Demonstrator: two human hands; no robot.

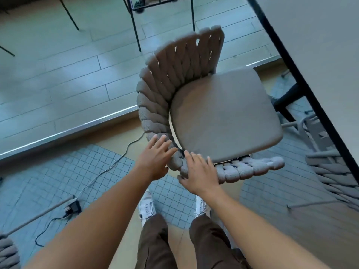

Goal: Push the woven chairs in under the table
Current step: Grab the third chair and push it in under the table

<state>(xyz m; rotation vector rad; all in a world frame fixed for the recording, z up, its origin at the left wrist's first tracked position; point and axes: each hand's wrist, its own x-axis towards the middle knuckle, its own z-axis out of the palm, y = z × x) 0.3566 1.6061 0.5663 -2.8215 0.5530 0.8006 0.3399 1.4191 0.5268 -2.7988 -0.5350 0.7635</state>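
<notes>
Both forearms reach forward from the bottom edge, over brown trousers (155, 245) and white shoes (147, 205). Each hand lies flat, fingers spread and not curled, on the woven back of the chair (213, 113). Left hand (155, 156) presses its palm on the rope rim, fingertips pointing up along the curve; right hand (200, 171) covers the rim just beside it, its thumb hanging over the outer side. Neither hand closes around anything.

Beyond the fingertips lies the chair's grey cushion (223, 115), and the woven back curves away from the left fingers toward the far side. Past the cushion, to the right of the right fingers, the table (320, 45) with its dark edge runs diagonally; the chair stands beside it, with only the cushion's far edge near the table edge. A second woven chair (334, 171) is partly under the table, right of the right hand. Left of the left hand a cable (108, 167) runs over the grey tiled mat (48, 181), and further away is a metal strip (68, 131) and pale plank floor (58, 65).
</notes>
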